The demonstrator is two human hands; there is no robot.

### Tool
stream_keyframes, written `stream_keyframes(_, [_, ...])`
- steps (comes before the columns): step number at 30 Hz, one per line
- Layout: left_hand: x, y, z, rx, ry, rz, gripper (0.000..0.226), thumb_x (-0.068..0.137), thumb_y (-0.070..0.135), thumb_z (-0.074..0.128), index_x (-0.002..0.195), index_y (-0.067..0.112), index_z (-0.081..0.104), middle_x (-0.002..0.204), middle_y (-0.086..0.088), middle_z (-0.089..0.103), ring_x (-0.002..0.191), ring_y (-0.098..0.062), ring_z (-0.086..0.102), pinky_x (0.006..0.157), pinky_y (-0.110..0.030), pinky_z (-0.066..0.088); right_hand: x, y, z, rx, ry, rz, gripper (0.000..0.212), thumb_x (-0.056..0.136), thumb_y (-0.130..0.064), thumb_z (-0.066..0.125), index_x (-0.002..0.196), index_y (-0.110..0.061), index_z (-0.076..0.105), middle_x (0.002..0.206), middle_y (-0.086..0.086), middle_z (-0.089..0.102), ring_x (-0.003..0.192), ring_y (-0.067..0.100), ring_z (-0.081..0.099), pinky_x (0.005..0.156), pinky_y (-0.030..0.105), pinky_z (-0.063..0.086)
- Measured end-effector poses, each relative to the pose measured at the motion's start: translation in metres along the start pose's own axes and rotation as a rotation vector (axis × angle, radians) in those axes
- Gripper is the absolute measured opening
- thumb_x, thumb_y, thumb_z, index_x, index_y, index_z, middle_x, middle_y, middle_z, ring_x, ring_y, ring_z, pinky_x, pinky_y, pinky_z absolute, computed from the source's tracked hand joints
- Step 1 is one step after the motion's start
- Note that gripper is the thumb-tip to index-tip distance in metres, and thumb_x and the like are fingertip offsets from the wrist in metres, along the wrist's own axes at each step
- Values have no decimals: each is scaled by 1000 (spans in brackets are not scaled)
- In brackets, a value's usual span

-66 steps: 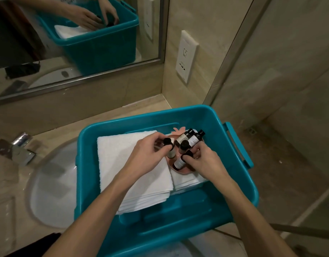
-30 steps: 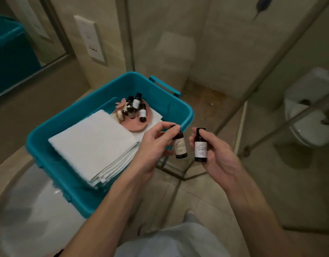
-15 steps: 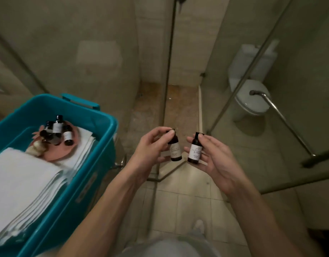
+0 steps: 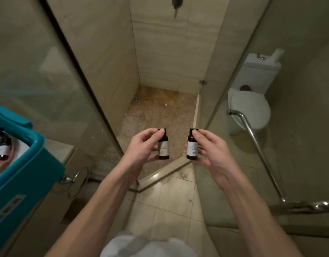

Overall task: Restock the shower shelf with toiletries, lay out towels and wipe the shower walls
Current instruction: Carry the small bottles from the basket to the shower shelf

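Two small toiletry bottles held up at the open shower stall, one in each hand.

The left hand [image 4: 141, 147] pinches a dark bottle with a pale label [image 4: 163, 145], thumb on the cap and fingers curled under its base, so its grip is closed on that bottle. The right hand [image 4: 212, 151] holds a second dark bottle [image 4: 192, 145] the same way, a fingertip on the cap and the other fingers behind it. Both bottles stand upright in the air, near each other but apart, above the brown shower floor [image 4: 156, 108] and the raised sill. At the left edge a teal bin [image 4: 28, 175] sits on the counter [image 4: 61, 149], with more small bottles [image 4: 2, 147] inside. A white toilet [image 4: 251, 104] shows through the glass panel on the right, beside a chrome bar [image 4: 256, 145].
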State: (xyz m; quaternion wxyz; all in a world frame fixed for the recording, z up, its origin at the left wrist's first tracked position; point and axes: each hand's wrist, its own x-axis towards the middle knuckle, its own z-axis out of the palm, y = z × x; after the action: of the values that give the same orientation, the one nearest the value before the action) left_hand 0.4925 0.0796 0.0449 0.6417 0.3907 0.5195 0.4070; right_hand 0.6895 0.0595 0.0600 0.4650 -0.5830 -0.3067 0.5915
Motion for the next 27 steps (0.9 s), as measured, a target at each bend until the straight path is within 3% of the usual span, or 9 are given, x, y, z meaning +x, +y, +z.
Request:
stream_keyframes(3, [19, 3, 19, 34, 31, -28, 33, 91, 42, 68, 105, 13, 75, 112, -13, 73, 94, -20, 67, 69, -34, 59, 25, -12, -9, -21, -22, -3, 23, 93, -33, 69, 111, -20, 71, 105, 4, 77, 105, 27, 72, 91, 49, 57])
stream_keyframes(8, [67, 16, 31, 69, 73, -22, 33, 91, 41, 68, 103, 11, 75, 111, -15, 73, 90, -17, 66, 66, -31, 59, 76, -30, -12, -43, -51, 4, 27, 93, -32, 69, 116, -17, 68, 104, 3, 78, 99, 22, 74, 90, 46, 57])
stream_keyframes(15, [175, 60, 19, 46, 58, 51, 17, 89, 39, 72, 94, 23, 69, 93, 7, 71, 75, -7, 66, 59, -24, 53, 175, -75, 3, -86, -51, -22, 32, 92, -31, 70, 118, -13, 66, 103, 3, 78, 96, 23, 75, 91, 48, 58])
stream_keyframes(20, [265, 106, 0, -40, 116, 100, 13, 89, 38, 72, 89, 26, 68, 92, 7, 70, 83, -14, 61, 65, -27, 57, 260, -123, 28, -122, -61, -32, 32, 91, -29, 72, 117, -11, 66, 104, 6, 77, 95, 24, 75, 86, 47, 60])
stream_keyframes(23, [309, 140, -14, -69, 163, 145, 12, 88, 39, 73, 87, 28, 68, 95, 4, 69, 86, -16, 58, 67, -29, 57, 309, -158, 50, -144, -83, -78, 25, 90, -31, 73, 110, -15, 70, 104, 4, 77, 83, 15, 73, 77, 38, 62])
stream_keyframes(25, [332, 166, -21, -85, 200, 185, 11, 90, 35, 72, 85, 27, 68, 92, 4, 69, 79, -13, 60, 62, -25, 55, 337, -180, 66, -127, -93, -114, 23, 90, -31, 74, 108, -16, 72, 97, 2, 75, 72, 7, 69, 67, 31, 60])
stream_keyframes(27, [351, 190, -26, -97, 249, 230, 11, 92, 32, 71, 84, 26, 67, 87, 7, 68, 70, -7, 61, 58, -21, 53, 362, -199, 81, -101, -116, -145, 22, 89, -30, 75, 106, -17, 72, 94, 2, 74, 72, 7, 67, 67, 29, 59])
